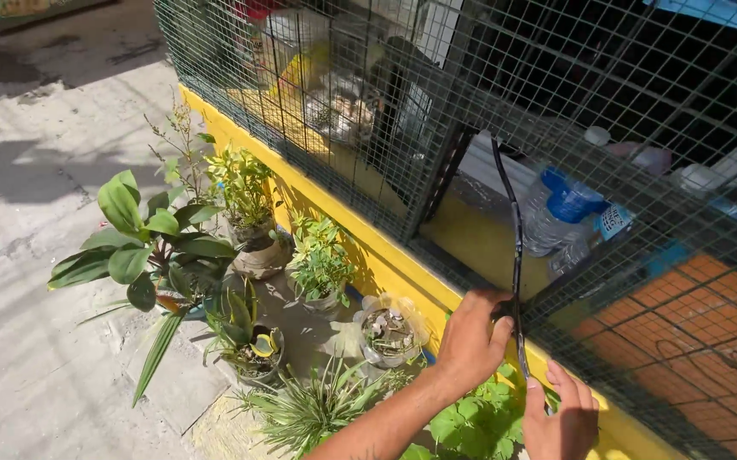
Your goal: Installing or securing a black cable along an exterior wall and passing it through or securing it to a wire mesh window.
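The left hand (470, 341) pinches a black strap (516, 255) against the wire mesh (641, 281); the right hand (566, 417), just below, fingers loosely curled, should keep it taut.

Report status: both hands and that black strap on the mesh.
Left hand closed on thin black strap at green wire mesh. Right hand below, fingertips at strap's lower end. Potted plants crowd the ground beneath.
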